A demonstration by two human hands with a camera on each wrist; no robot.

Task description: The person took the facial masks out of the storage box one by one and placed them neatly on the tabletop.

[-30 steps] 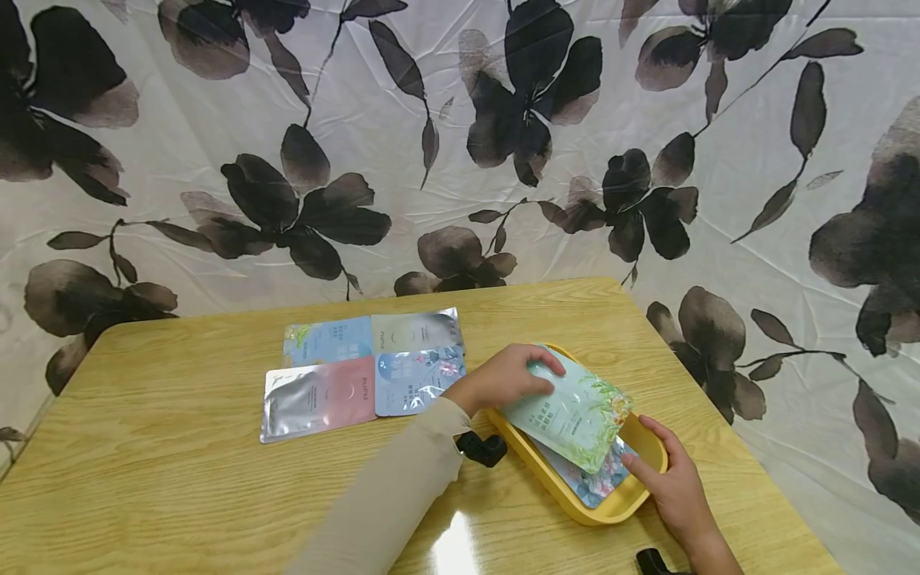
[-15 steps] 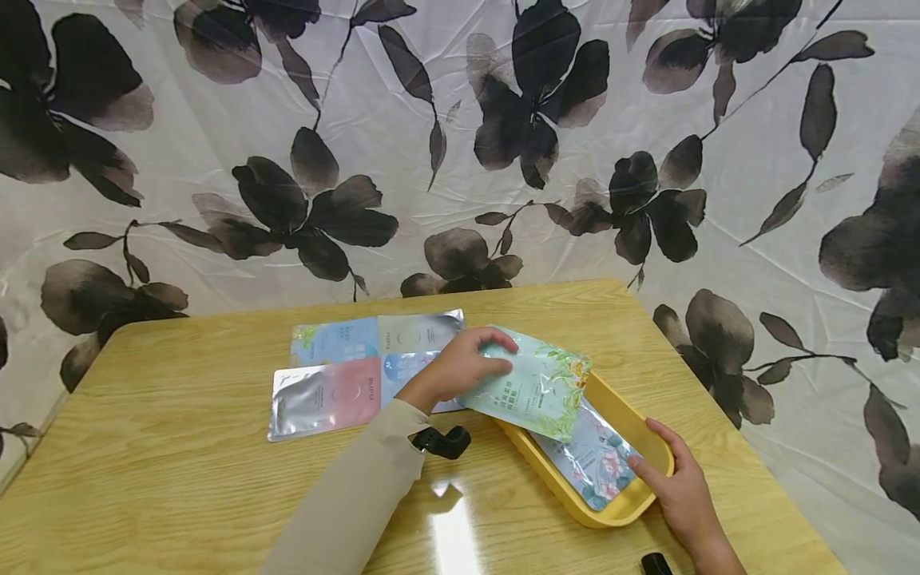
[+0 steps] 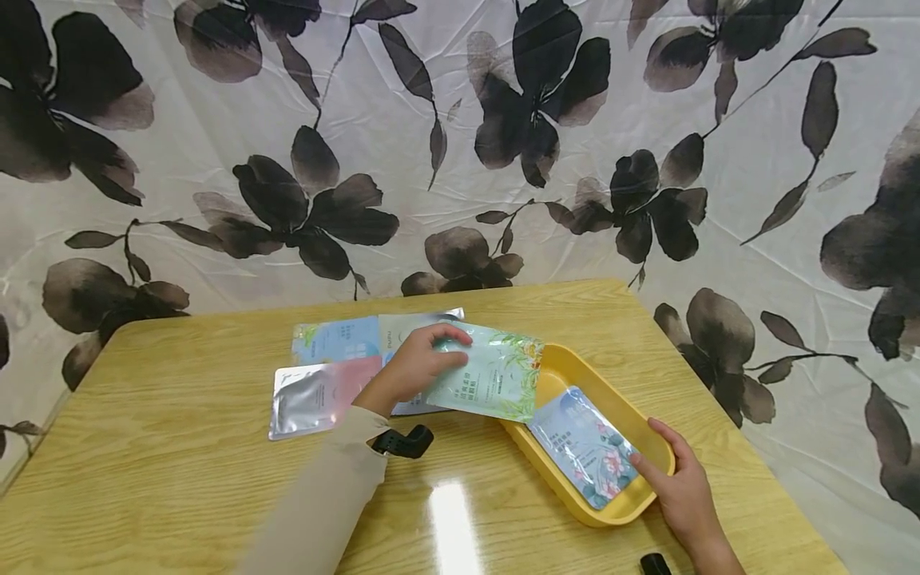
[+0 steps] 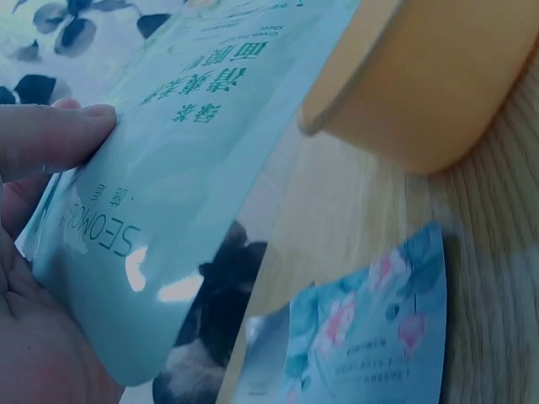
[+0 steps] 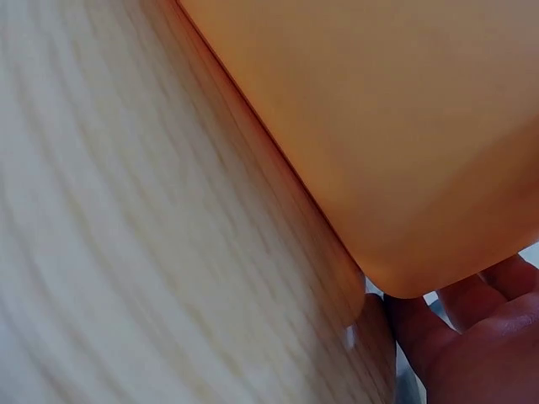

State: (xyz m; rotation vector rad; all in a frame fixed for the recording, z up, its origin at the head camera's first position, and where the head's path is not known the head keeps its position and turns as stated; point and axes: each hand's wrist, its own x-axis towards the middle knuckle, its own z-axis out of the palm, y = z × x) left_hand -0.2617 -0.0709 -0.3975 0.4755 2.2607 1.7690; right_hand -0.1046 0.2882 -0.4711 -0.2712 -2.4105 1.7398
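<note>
In the head view my left hand pinches the left end of a pale green face mask packet, thumb on top. The packet is raised and overlaps the flat packets behind it and the left rim of a yellow tray. The left wrist view shows the thumb pressed on the same green packet. My right hand grips the tray's near right rim, its thumb over the edge by a blue floral face mask packet lying inside. From the right wrist, its fingers touch the tray's outer wall.
On the wooden table, a silver-pink packet, a blue packet and a silver-grey packet lie together at back left. Another blue floral packet there is mostly hidden in the head view. A patterned cloth hangs behind.
My left hand has lifted the green packet from the tray and carried it left toward the laid-out packets, uncovering the floral packet inside. The right hand stays at the tray's rim.
</note>
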